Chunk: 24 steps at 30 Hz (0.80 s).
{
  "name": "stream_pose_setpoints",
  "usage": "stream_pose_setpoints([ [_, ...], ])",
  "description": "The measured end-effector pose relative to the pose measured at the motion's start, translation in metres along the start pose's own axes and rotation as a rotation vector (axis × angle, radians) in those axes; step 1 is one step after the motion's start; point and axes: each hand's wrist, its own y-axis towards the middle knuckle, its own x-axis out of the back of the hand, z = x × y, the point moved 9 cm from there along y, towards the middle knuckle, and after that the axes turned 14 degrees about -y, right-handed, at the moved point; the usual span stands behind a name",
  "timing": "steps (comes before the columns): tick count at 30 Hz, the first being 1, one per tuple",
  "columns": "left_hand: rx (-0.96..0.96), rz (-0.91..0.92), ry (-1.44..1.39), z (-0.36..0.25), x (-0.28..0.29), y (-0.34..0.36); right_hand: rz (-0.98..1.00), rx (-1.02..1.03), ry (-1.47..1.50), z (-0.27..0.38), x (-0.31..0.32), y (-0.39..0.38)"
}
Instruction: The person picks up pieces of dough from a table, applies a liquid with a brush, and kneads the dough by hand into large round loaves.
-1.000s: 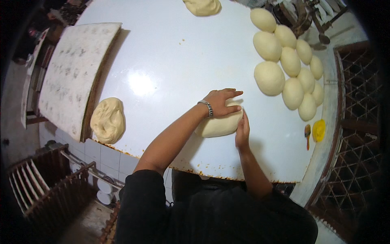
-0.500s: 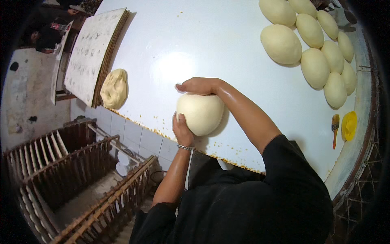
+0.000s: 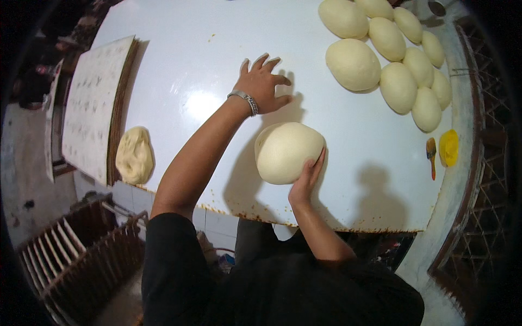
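Note:
A large, smooth, pale ball of dough (image 3: 288, 154) rests on the white table close to me. My right hand (image 3: 308, 182) cups its near right side, thumb over the surface and fingers along the edge. Beyond the ball, my left hand (image 3: 262, 86) hovers over the table with its fingers spread, touching nothing. A metal bracelet (image 3: 244, 100) circles my left wrist. To the left, near the table edge, lies a lumpy, unshaped piece of dough (image 3: 135, 156).
Several rounded dough balls (image 3: 398, 88) sit close together at the far right. Below them are a brush (image 3: 431, 157) and a yellow bowl (image 3: 449, 148). Stacked boards (image 3: 97, 108) stand on the left. A slatted wooden rack (image 3: 92, 255) is on the floor at lower left.
My left hand has let go of the dough ball and moved beyond it, opening. My right hand has come from the ball's far side to its near right side. The view has shifted.

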Motion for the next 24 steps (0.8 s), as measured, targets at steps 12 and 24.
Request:
stream_pose_setpoints([
  [12,0.411,-0.492,-1.387,0.02,-0.089,-0.135,0.958,0.015,-0.287,0.038,-0.067,0.115],
  [24,0.43,0.317,-0.244,-0.067,-0.12,-0.162,0.078,0.097,-0.022,-0.031,0.122,-0.109],
])
